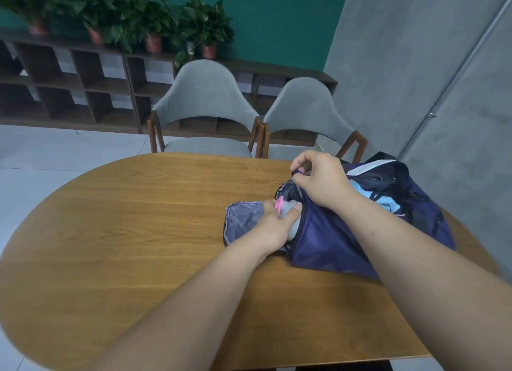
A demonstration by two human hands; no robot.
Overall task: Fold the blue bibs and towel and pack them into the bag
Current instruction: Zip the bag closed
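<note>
Open counter left and centre, right side blocked

The counter [124, 232] lies free across the left and middle of the frame. At centre right the bag [346, 240] and its spread flap [243, 223] cover it. The left hand [277, 226], gripping a grey bundle [293, 218], plugs the mouth, and the right hand [318, 179] pinches the rim. Chairs [205, 93] line the far edge.

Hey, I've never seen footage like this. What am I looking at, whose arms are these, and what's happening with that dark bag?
There is no machine here. One camera sits on a person's head, looking forward and down, so the two bare arms are the wearer's own. A dark blue bag lies on an oval wooden table with its flap folded open. The right hand pinches the edge of the bag's opening and holds it up. The left hand grips a grey cloth bundle with a pink bit on it, right at the bag's mouth. Behind the table are two grey chairs and a shelf with potted plants on top.
</note>
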